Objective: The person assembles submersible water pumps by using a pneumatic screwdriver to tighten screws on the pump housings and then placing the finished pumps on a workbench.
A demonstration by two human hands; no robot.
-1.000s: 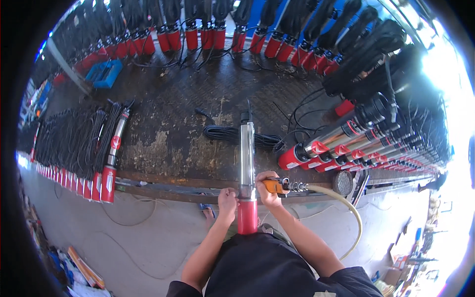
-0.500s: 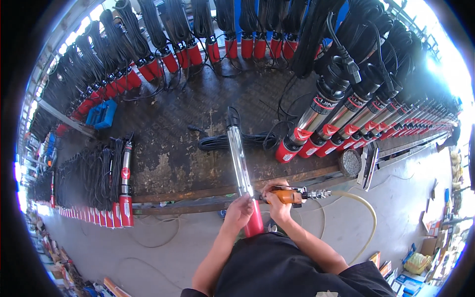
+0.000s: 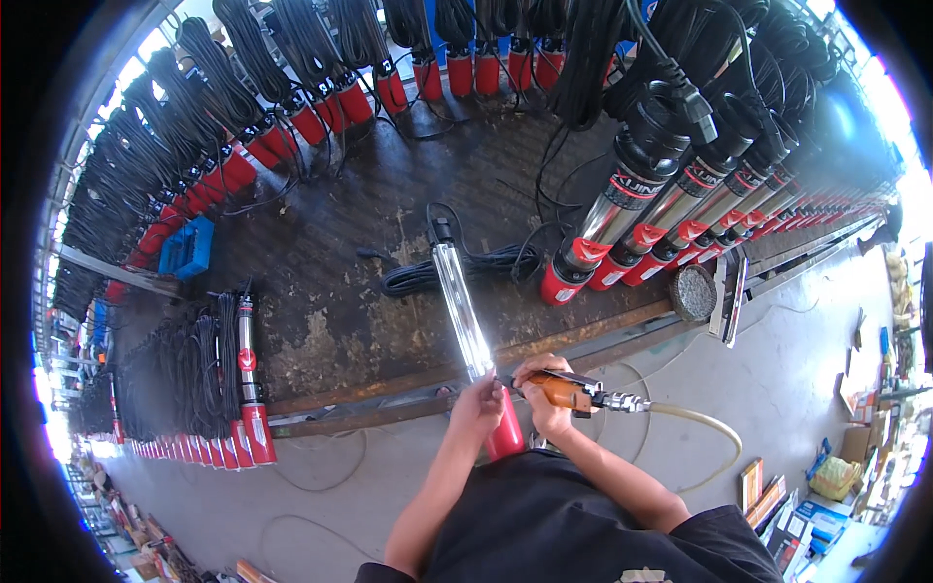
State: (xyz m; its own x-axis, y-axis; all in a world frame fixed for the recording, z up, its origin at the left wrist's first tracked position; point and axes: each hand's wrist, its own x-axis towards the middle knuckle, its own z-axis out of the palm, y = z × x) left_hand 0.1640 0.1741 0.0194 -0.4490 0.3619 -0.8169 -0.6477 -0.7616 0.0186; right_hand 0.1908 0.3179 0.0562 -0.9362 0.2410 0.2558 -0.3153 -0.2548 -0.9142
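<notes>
A submersible pump (image 3: 457,296) with a shiny steel tube and a red lower end leans across the near edge of the workbench, its red end against my body. My left hand (image 3: 476,408) is closed round it where steel meets red. In my right hand (image 3: 551,418) is an orange air screwdriver (image 3: 564,392), tip pointing left at the pump beside my left fingers. Whether the tip touches is hidden. From the tool's back runs a pale air hose (image 3: 705,418). A coiled black cable (image 3: 413,279) lies behind the pump on the bench.
Finished-looking pumps (image 3: 603,228) with black cables stand at the right; more line the far side and left. A blue plastic crate (image 3: 187,248) sits at the left. A round abrasive-looking disc (image 3: 694,293) is by the right bench edge (image 3: 622,319). Boxes (image 3: 821,525) lie on the floor.
The whole view has shifted slightly, and the pump's far end now sits a little farther left. Both hands keep their holds, and the screwdriver's back end tilts slightly lower.
</notes>
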